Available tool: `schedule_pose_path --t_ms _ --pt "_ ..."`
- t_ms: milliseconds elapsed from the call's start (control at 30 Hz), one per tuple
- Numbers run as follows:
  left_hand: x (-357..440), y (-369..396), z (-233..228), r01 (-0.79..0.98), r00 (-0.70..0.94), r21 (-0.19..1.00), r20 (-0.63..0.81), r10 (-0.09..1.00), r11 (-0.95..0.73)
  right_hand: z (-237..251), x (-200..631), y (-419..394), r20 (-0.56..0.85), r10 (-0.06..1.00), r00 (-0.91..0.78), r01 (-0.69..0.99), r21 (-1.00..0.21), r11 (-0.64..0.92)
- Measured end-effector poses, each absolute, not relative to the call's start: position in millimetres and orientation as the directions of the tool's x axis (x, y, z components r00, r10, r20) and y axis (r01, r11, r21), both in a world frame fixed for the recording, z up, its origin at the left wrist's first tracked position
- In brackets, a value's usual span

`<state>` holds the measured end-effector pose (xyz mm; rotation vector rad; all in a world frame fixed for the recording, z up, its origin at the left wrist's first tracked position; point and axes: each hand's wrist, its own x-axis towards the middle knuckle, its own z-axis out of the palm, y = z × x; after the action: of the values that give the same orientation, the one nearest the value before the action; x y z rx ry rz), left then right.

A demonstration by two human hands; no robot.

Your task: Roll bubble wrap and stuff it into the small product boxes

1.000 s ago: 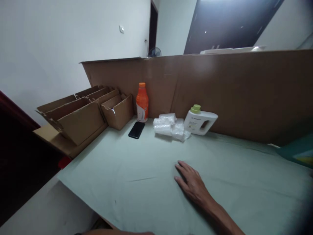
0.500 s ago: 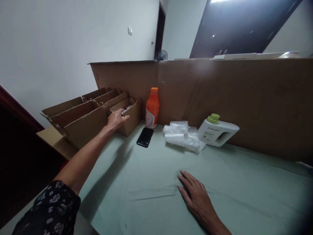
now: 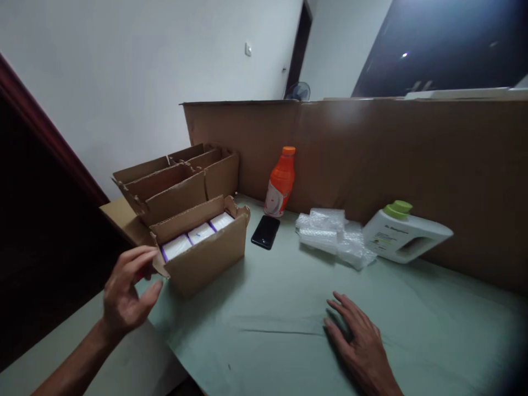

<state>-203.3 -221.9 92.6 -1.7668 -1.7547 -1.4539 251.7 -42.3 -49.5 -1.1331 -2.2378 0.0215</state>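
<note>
A narrow cardboard box [image 3: 210, 256] stands on the table with its top uncovered. White boxes [image 3: 201, 233] with purple edges sit in a row inside it. My left hand [image 3: 127, 289] is at the box's near left end, thumb apart from the fingers. Its fingertips are right by the torn end flap; whether they touch it I cannot tell. Palm down, my right hand [image 3: 361, 341] rests on the green tablecloth [image 3: 280, 308], fingers spread and holding nothing.
Larger divided cardboard boxes [image 3: 177, 190] stand behind at the left. A phone [image 3: 265, 232] lies before an orange bottle [image 3: 280, 181]. Bubble wrap [image 3: 330, 234] touches a white jug [image 3: 406, 234] with a green cap. A tall cardboard panel [image 3: 371, 148] borders the back.
The narrow box has come away from the larger boxes toward me, and its white contents now show. My left hand has moved back to its near end. The view has swung left.
</note>
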Motion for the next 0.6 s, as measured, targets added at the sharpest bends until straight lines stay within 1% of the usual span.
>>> schedule_pose_path --t_ms 33,67,133,200,267,300,333,400,467,533,600 --pt "-200 -241 80 0.833 -0.304 0.49 0.793 0.528 -0.255 -45 245 -42 0.531 0.733 -0.425 0.707 -0.311 0.635" --pt "-195 -255 66 0.794 -0.391 0.557 0.774 0.498 -0.243 -38 234 -42 0.531 0.73 -0.43 0.674 -0.349 0.651" --pt "-184 -270 41 0.683 -0.561 0.716 0.642 0.523 -0.147 -20 198 -41 0.499 0.717 -0.486 0.557 -0.456 0.694" --pt "-174 -268 23 0.544 -0.693 0.839 0.447 0.566 0.004 2 146 -36 0.415 0.713 -0.565 0.413 -0.606 0.68" --pt "-167 -256 16 0.387 -0.764 0.917 0.262 0.59 0.093 21 88 -27 0.282 0.731 -0.621 0.302 -0.775 0.555" --pt "-164 -250 15 0.312 -0.775 0.944 0.185 0.604 0.111 28 62 -23 0.209 0.733 -0.647 0.259 -0.845 0.469" --pt "-162 -244 17 0.247 -0.774 0.962 0.123 0.621 0.118 33 38 -19 0.161 0.723 -0.672 0.221 -0.888 0.403" --pt "-159 -237 20 0.17 -0.767 0.978 0.052 0.639 0.125 38 9 -17 0.129 0.703 -0.699 0.178 -0.922 0.345" --pt "-155 -239 19 0.158 -0.769 0.978 0.037 0.638 0.133 36 7 -24 0.133 0.707 -0.695 0.163 -0.928 0.335" --pt "-147 -244 10 0.161 -0.762 0.976 0.029 0.646 0.146 31 33 -39 0.143 0.729 -0.669 0.157 -0.932 0.327" --pt "-135 -246 -4 0.168 -0.731 0.975 0.025 0.682 0.144 25 80 -61 0.167 0.766 -0.62 0.179 -0.921 0.346"
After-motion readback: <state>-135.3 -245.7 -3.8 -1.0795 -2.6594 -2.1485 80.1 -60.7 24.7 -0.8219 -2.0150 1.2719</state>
